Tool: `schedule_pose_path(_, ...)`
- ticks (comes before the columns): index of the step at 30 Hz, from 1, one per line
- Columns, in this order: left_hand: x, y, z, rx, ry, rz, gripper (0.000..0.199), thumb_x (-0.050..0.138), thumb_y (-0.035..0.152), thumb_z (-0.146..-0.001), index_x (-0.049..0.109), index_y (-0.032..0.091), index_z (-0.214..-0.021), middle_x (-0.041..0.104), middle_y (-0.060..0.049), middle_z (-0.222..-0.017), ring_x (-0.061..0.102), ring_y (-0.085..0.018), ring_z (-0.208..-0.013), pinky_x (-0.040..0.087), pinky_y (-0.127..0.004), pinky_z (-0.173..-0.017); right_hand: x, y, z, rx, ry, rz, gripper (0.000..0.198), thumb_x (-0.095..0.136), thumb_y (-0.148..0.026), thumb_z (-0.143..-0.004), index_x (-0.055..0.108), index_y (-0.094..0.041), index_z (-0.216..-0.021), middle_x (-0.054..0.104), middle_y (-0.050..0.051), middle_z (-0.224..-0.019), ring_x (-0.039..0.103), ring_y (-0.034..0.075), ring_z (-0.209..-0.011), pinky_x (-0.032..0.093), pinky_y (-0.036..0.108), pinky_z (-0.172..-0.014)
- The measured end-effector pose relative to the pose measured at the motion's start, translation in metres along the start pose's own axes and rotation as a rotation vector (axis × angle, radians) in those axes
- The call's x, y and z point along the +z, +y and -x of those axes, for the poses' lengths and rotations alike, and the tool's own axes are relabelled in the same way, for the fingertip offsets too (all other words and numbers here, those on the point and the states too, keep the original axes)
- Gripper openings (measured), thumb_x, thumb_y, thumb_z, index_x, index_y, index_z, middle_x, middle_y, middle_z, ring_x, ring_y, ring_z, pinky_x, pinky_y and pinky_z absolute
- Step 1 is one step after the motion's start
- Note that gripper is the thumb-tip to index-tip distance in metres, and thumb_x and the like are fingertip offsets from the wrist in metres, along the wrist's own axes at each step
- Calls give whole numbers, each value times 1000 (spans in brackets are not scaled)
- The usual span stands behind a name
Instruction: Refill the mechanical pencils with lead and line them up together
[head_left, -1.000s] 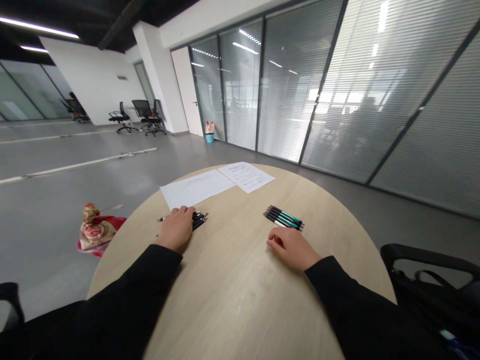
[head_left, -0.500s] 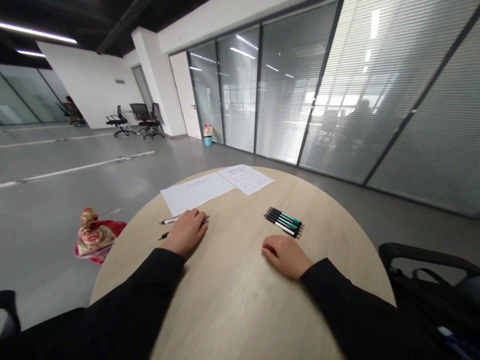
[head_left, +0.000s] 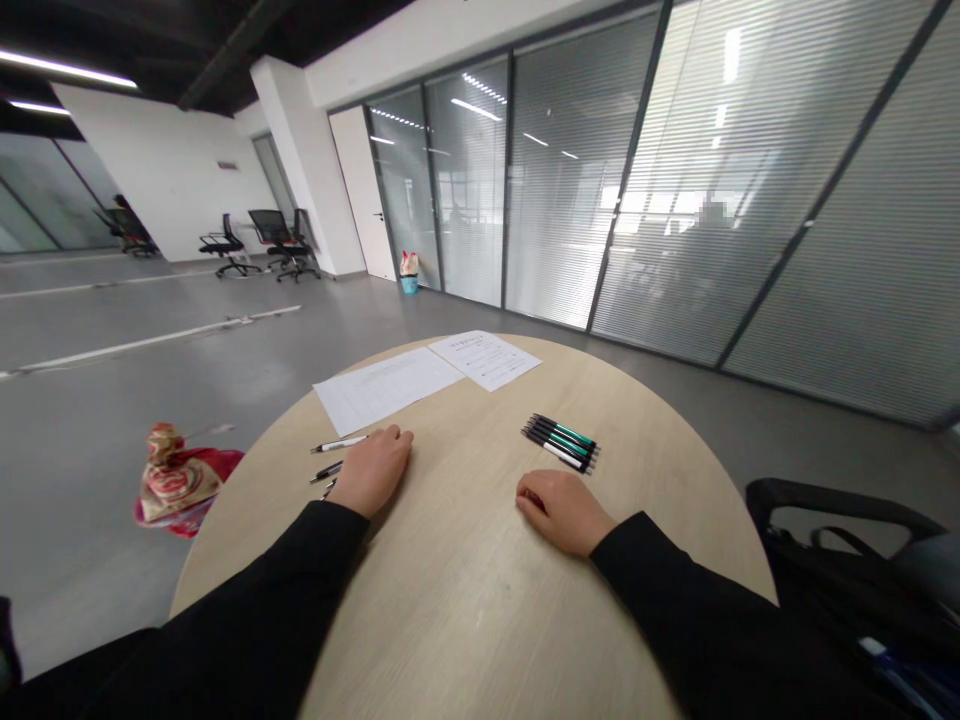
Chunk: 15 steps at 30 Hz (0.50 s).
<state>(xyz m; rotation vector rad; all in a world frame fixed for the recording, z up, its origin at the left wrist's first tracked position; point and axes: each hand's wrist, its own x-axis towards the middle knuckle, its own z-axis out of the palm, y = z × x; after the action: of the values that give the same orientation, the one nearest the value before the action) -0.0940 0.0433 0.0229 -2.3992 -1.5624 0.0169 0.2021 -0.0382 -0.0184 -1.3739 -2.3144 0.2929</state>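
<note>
My left hand (head_left: 373,470) is palm down on the left part of the round table, fingers curled down. A pen end (head_left: 328,489) pokes out beside its wrist; the rest of that pen is under the hand. Beside it lie a white-and-black pen (head_left: 339,444) and a dark pen (head_left: 325,473), the latter partly covered by the hand. My right hand (head_left: 564,510) rests on the table in a loose fist, with nothing visible in it. Just beyond it, several pens with black, green and white barrels (head_left: 561,442) lie side by side in a neat row.
Two printed sheets, one wide paper (head_left: 386,388) and one smaller paper (head_left: 486,360), lie at the table's (head_left: 480,600) far side. A black chair (head_left: 840,510) stands at the right. A red and gold cloth bundle (head_left: 180,480) is on the floor at left.
My left hand has shifted so that the pen formerly sticking out past its fingertips now shows an end near the wrist. My right hand stays put. The view has turned slightly right.
</note>
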Motion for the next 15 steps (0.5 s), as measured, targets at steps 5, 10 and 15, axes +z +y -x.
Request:
schedule_pose_path(5, -5, 15, 2, -46, -11, -44, 29, 35, 2, -92, 63, 8, -98, 63, -18, -98, 63, -30, -90, 47, -37, -71, 0, 0, 0, -9, 12, -22, 12, 54, -19, -91, 63, -18, -85, 69, 4, -85, 62, 17, -81, 41, 28, -77)
schedule_pose_path(10, -2, 3, 1, -25, -32, 41, 16, 47, 13, -91, 62, 11, -93, 65, -16, -96, 64, -28, -91, 47, -36, -79, 0, 2, 0, -13, 15, -27, 12, 54, -20, -92, 63, -19, -84, 68, 4, -84, 61, 17, -80, 41, 28, -75)
schedule_pose_path(15, 9, -23, -1, -1, -16, 324, 10, 55, 20, -83, 59, 17, -90, 66, -10, -93, 62, -26, -88, 45, -34, -77, -1, 3, 1, -6, 16, -35, 12, 55, -20, -91, 64, -19, -84, 68, 4, -83, 61, 17, -80, 41, 28, -75)
